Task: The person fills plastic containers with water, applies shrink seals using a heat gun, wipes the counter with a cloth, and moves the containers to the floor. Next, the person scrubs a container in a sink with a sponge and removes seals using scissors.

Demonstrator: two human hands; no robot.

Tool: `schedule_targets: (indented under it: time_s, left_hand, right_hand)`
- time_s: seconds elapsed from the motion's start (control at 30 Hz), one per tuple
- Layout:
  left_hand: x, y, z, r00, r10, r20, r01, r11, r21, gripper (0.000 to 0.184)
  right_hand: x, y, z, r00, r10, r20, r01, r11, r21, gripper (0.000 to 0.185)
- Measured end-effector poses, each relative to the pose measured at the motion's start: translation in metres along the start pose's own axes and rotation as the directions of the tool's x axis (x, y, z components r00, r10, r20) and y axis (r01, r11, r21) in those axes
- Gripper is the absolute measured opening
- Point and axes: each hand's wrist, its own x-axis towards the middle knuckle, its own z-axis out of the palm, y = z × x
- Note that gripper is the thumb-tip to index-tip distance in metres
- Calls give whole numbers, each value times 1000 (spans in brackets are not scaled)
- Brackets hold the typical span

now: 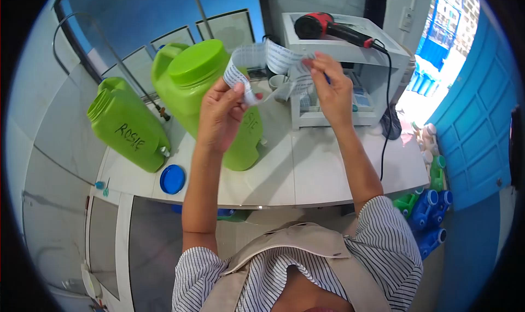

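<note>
A long printed strip of clear and white plastic film (276,56) is stretched in a loop between my hands, above the counter. My left hand (224,112) pinches one end between thumb and fingers. My right hand (331,85) grips the other end, which looks see-through. Just behind my left forearm stands a large green jug (186,101) with a green screw lid (198,63). Left of it is a second green jug (128,128), uncapped and marked "ROSIE". A round blue cap (173,179) lies close to my left forearm.
A white shelf unit (295,112) stands at the back, with a red and black blow dryer or heat gun (331,28) on top. Its black cord (389,104) hangs over the counter (268,175). Small scissors (106,187) lie far left. Blue jugs (424,211) crowd the floor at right.
</note>
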Motion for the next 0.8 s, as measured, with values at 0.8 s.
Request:
schedule_targets:
  time_s: [0.8]
  left_hand:
    - [36,62,-95,754,624,-206,-260,571,778,36]
  right_hand:
    - [84,-16,155,850,181,494,-234,971,46,42]
